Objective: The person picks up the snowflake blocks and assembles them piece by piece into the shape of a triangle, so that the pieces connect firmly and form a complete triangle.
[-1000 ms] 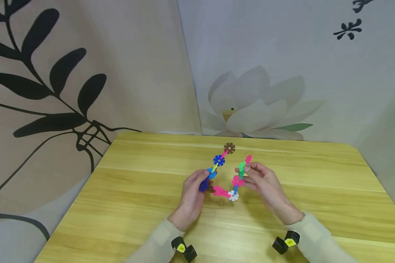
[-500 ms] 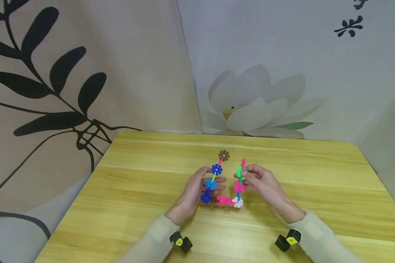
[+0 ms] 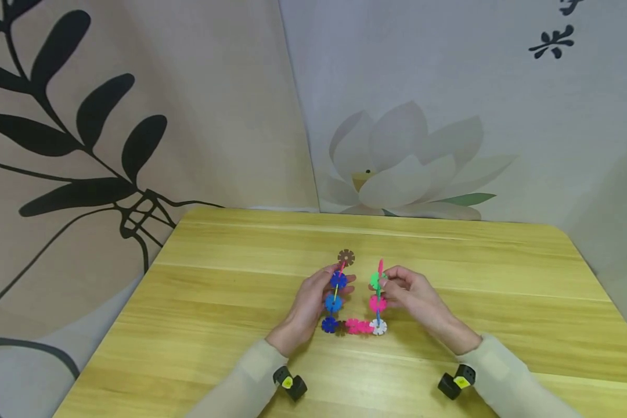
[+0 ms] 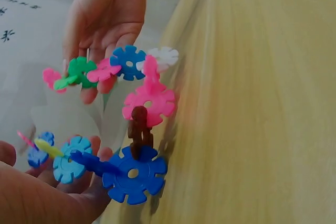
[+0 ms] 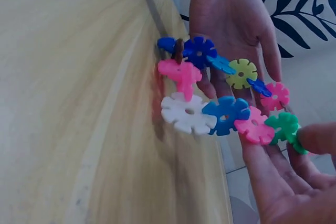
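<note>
A U-shaped chain of interlocking snowflake discs (image 3: 353,325) stands on edge between my hands, close over the table. Its bottom row has a dark blue disc (image 4: 135,174), brown, pink and a white disc (image 5: 188,113). My right hand (image 3: 417,299) pinches the green disc (image 5: 285,126) high on the right side between thumb and fingers. My left hand (image 3: 307,307) lies alongside the left side, its relaxed fingers spread behind the light blue disc (image 3: 333,302) and the blue one above. A brown disc (image 3: 346,258) tops that side; a pink disc (image 4: 52,79) tops the other.
The light wooden table (image 3: 198,325) extends around both hands. Behind it rises a wall covering (image 3: 230,116) printed with dark leaves and a pale lotus. Each sleeved wrist carries a small black camera (image 3: 290,384).
The chain has come down and nearer, swinging from a slant to a squarer U. The left hand has let go of its pinch and opened behind the left side; the right keeps its pinch.
</note>
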A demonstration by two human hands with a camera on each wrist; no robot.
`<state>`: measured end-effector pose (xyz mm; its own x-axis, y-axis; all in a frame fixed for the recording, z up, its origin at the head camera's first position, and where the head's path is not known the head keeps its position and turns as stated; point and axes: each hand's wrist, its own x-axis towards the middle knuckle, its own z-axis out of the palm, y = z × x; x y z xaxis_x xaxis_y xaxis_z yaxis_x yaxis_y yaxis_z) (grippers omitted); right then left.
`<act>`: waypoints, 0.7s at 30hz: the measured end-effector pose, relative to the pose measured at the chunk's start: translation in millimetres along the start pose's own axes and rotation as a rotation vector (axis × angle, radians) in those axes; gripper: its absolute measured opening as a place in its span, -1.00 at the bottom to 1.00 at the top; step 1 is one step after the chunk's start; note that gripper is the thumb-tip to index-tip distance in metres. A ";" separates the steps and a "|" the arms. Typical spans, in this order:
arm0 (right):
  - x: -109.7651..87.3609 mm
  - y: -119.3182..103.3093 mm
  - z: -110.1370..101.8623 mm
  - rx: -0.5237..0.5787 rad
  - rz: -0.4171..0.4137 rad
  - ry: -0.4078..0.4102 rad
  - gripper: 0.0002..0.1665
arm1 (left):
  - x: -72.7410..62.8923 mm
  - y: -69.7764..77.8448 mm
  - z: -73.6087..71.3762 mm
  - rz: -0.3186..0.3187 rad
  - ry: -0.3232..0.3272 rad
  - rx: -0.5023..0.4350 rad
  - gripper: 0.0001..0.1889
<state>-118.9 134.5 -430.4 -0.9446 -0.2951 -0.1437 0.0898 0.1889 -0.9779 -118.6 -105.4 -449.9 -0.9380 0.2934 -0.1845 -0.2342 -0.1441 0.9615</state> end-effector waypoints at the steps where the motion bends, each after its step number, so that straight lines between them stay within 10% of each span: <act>1: 0.7 0.9 0.6 -0.010 0.001 0.000 -0.61 | 0.6 -0.8 1.1 0.002 0.002 -0.004 -0.46; 21: 5.2 4.8 1.6 -0.188 -0.030 -0.058 -0.49 | 3.7 -10.1 15.7 0.045 0.061 -0.024 -0.55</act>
<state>-122.9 132.4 -436.1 -0.9256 -0.3560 -0.1288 -0.0039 0.3492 -0.9370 -115.7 -88.0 -457.0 -0.9615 0.2277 -0.1536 -0.1964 -0.1789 0.9641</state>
